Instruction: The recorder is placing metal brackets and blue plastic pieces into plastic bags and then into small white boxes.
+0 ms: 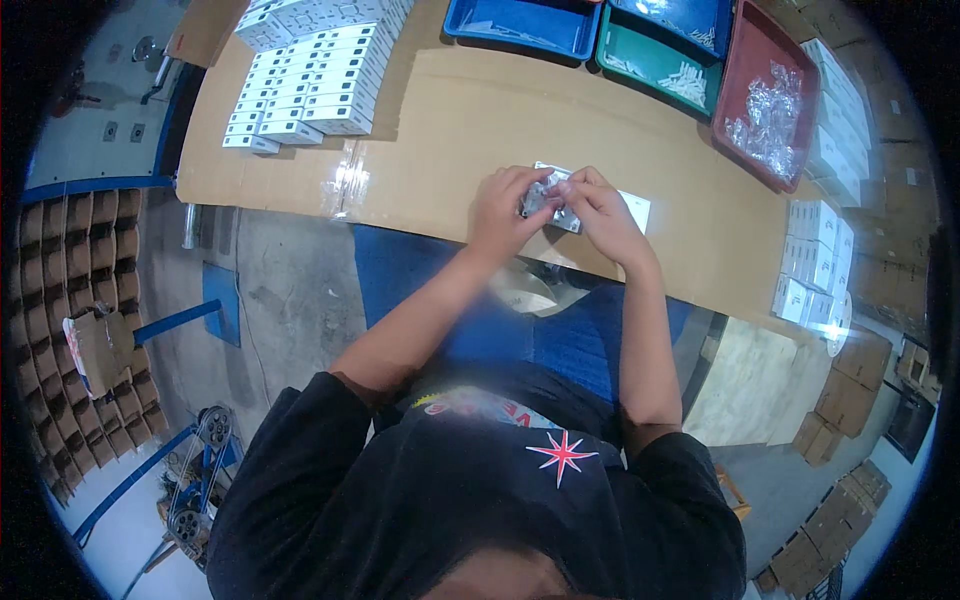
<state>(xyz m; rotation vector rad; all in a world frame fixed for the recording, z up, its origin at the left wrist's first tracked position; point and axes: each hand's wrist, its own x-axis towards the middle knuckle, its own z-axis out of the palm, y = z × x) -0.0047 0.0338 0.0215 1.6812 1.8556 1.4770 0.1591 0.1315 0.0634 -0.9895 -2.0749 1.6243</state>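
Note:
Both hands meet near the front edge of the table, over a small shiny clear-and-silver packet. My left hand curls its fingers around the packet's left side. From the other side my right hand pinches at the packet, thumb and fingertips together. The fingers hide much of it, so its contents cannot be made out. Beneath and beside the right hand lies a small white box or card, partly covered by that hand.
Stacked white boxes stand at the far left of the cardboard-covered table. Along the back are a blue tray, a green tray with small white parts and a red tray with clear packets. More white boxes stand at right.

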